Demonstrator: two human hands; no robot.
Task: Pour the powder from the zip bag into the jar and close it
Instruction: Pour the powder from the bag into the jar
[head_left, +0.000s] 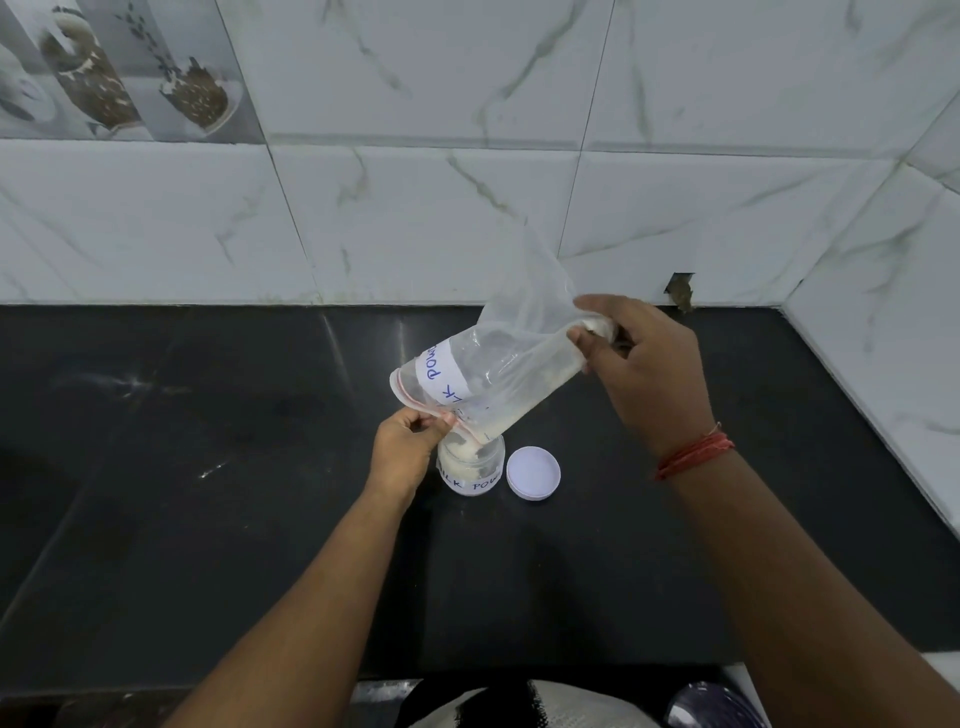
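Limp, light zip bag (493, 374): left hand (402, 452) pinches its mouth over the jar (471, 467); right hand (644, 364) grips the raised bottom.

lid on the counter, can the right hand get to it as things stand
Probably yes, but not straight away. The lid lies in the open on the counter, right of the jar, with nothing over it. The right hand is busy gripping the zip bag and must release it first.

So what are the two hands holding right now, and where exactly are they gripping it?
Both hold the zip bag. The left hand pinches its open zip edge just over the jar; the right hand grips the raised bottom end.
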